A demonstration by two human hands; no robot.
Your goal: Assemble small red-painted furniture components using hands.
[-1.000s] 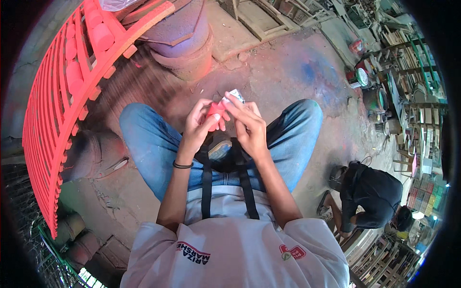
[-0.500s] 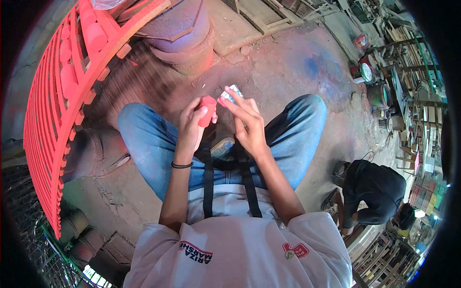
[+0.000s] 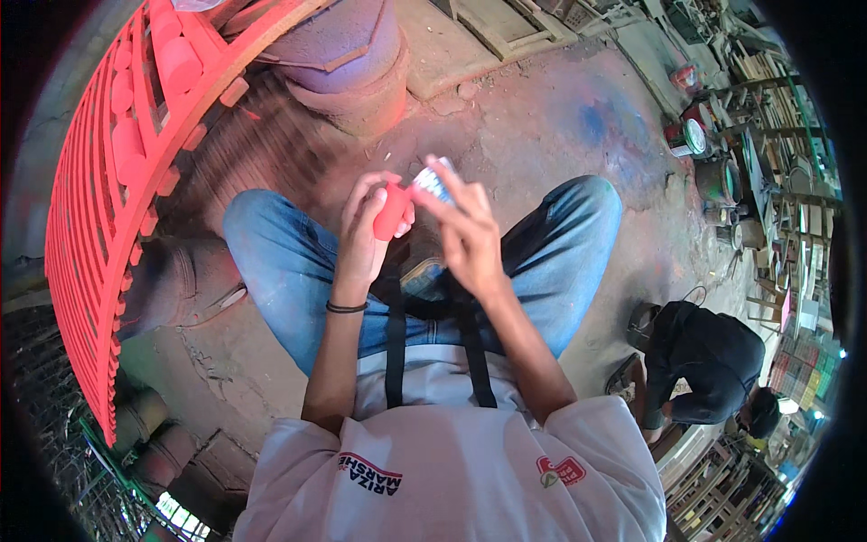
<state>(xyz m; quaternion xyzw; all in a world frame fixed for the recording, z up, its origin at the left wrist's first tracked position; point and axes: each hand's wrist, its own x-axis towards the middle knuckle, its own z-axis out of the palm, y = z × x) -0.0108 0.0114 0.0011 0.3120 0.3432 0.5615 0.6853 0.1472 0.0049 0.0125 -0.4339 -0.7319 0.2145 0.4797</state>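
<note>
Above my lap, my left hand (image 3: pixel 360 237) grips a small red cylindrical piece (image 3: pixel 391 213), its fingers wrapped around it. Close by on the right, my right hand (image 3: pixel 473 237) pinches a small folded piece with a white and blue printed face (image 3: pixel 433 183); its material cannot be made out. That folded piece is at the upper right side of the red piece, touching or nearly touching it. Motion blurs the right fingers.
A red slatted rack (image 3: pixel 99 235) bearing red cylinders (image 3: pixel 179 66) curves along the left. Large tubs (image 3: pixel 357 95) stand ahead. Paint cans (image 3: pixel 691 137) and cluttered shelves line the right. Another person in dark clothes (image 3: pixel 704 357) bends over at the lower right.
My right hand has brought the folded piece nearer to the red piece. In my left hand the red piece has turned, so its flat end no longer faces up.
</note>
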